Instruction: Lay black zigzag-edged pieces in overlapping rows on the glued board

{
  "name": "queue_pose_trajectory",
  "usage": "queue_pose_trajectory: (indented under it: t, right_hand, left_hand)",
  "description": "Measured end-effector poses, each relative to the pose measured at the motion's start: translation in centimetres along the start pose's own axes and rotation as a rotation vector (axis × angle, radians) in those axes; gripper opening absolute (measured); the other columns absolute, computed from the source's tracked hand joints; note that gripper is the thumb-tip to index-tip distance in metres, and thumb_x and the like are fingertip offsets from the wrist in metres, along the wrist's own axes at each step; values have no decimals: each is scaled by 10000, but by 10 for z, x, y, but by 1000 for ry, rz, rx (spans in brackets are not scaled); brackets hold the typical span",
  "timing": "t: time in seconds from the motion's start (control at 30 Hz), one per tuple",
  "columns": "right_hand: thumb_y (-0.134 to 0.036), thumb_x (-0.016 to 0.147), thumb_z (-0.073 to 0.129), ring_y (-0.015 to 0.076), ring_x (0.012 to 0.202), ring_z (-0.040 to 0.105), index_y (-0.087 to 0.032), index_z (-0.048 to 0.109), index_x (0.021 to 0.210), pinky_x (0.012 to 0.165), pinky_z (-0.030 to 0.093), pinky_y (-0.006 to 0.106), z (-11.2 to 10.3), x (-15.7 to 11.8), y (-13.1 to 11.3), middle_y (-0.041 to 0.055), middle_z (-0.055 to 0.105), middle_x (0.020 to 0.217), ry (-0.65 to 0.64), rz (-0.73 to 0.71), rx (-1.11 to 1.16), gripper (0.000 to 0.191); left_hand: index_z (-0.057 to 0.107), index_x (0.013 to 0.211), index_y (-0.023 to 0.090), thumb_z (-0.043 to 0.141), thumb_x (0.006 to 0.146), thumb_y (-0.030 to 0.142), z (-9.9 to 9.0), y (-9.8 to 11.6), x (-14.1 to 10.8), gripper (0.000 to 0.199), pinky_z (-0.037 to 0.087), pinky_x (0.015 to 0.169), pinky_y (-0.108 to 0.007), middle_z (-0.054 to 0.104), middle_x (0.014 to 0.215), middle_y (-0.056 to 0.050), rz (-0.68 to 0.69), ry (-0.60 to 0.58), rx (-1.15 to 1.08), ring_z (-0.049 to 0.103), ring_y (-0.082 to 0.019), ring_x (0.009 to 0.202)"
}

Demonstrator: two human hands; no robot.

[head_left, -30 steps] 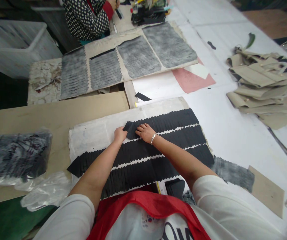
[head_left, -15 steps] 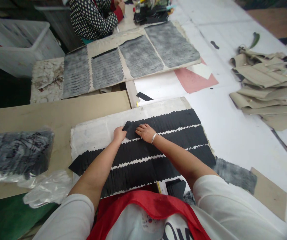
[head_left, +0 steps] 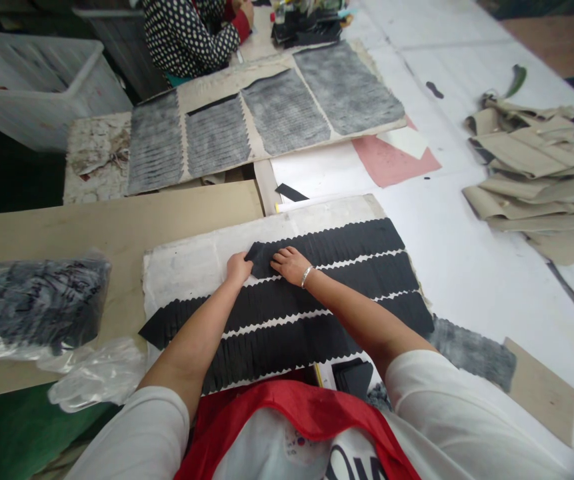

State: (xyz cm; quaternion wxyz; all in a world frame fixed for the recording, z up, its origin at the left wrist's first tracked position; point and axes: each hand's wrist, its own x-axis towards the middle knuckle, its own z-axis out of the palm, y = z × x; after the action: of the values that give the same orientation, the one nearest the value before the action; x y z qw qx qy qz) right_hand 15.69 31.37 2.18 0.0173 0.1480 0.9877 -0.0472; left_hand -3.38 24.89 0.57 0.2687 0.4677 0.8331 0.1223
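Three rows of overlapping black pointed pieces lie across a whitish board (head_left: pixel 187 267) in front of me: a far row (head_left: pixel 351 241), a middle row (head_left: pixel 377 274) and a near row (head_left: pixel 277 347). At the left end of the far row, my left hand (head_left: pixel 239 269) is closed on the edge of the end black piece (head_left: pixel 261 258). My right hand (head_left: pixel 293 266), with a bracelet at the wrist, rests flat on the same row just to the right, fingers stretched out. The material of the pieces is unclear; my left fingertips are partly hidden.
Beyond lies a board with grey-coated panels (head_left: pixel 287 110); a co-worker in dotted sleeves (head_left: pixel 187 40) sits behind it. A plastic-wrapped black bundle (head_left: pixel 41 303) is at left. Beige pieces (head_left: pixel 531 167) are heaped at right. A white bin (head_left: pixel 67 93) stands far left.
The whole view has shifted slightly, so the surroundings sit a little further right. Both hands keep nearly the same place on the far row.
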Motion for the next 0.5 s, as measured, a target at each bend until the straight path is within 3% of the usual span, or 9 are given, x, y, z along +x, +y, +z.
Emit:
queue_pose_trajectory:
  t: [0.17,0.5]
  right_hand:
    - [-209,924,371,262,1099,418,-156,644,1055,900,282,406,2,2,-1,103,564,1227,26,-27,-2,308]
    - [-207,928,352,258,1080,437,-153,624,1086,900,283,406,1,8,-3,121,614,1127,17,-22,10,319]
  left_hand:
    - [709,982,161,522,713,184,-2,-5,1,329,443,712,-226,711,884,-69,-16,-2,-21,643,-198,850]
    - [708,1009,157,516,716,156,-8,-5,0,350,449,735,-224,714,918,-71,-12,-28,-6,642,-195,879]
